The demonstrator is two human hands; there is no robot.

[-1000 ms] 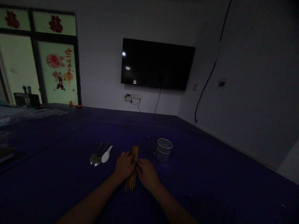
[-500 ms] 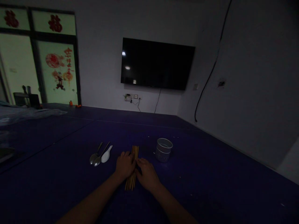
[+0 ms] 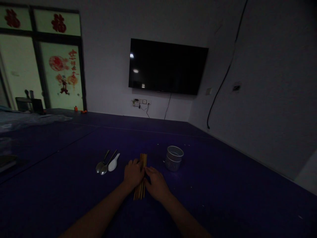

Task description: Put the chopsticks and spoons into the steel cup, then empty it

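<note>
Several wooden chopsticks (image 3: pixel 139 192) lie side by side on the dark blue surface, their long ends pointing away from me. From the left, my left hand (image 3: pixel 133 174) is closed over the middle of the bundle. My right hand (image 3: pixel 156 182) presses in from the right, thumb and fingers curled against the chopsticks. Both palms hide the bundle's middle. A silvery metal cup (image 3: pixel 174 159) stands upright to the right of my right hand. Left of my left hand rest two metal spoons (image 3: pixel 104 170) and a white soup spoon (image 3: pixel 113 164).
The blue surface (image 3: pixel 223 185) stretches to a wall with a dark television (image 3: pixel 168 67). A black cable (image 3: pixel 220 86) hangs down the right wall. Clear plastic sheeting (image 3: pixel 34 121) and a dark flat object (image 3: pixel 7 164) lie at left. Small white specks dot the surface.
The camera view has shifted slightly. Both hands stay on the chopsticks, whose near ends look a little more evenly grouped. The cup and spoons stay where they were.
</note>
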